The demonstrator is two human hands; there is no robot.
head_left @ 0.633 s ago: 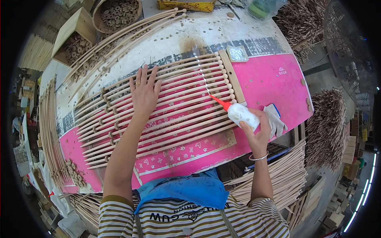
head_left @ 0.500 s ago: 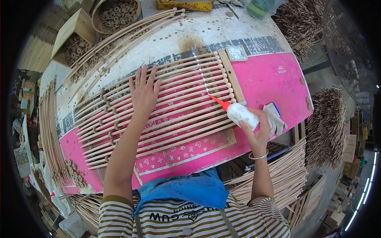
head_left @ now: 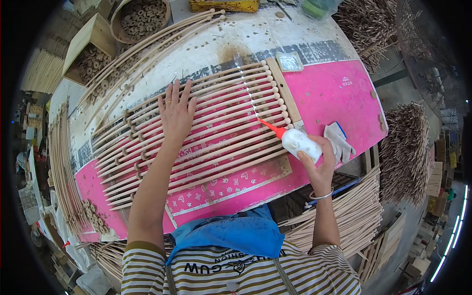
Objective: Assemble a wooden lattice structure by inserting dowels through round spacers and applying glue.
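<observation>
A row of pale wooden sticks (head_left: 211,132) with round knobs at their right ends lies side by side across the pink mat. My left hand (head_left: 177,115) rests on them, fingers stretched out and slightly spread. My right hand (head_left: 321,162) grips a white squeeze glue bottle (head_left: 298,142) with a red nozzle, tilted so the tip meets the sticks near their knobs. From that tip a line of white glue (head_left: 251,96) runs back over the farther sticks. Several small wooden rings (head_left: 143,156) sit on the sticks toward the left.
A wooden strip (head_left: 283,91) stands along the knobbed ends. Beside my right hand lies a grey glove (head_left: 337,139). Farther back are a small clear packet (head_left: 289,62), a box of rings (head_left: 93,61) and a round basket (head_left: 114,24). Stick bundles (head_left: 354,211) lie below the table's right side.
The nozzle tip has moved slightly toward me across the sticks, and the glue line is a little longer. My left hand stays in place on the sticks.
</observation>
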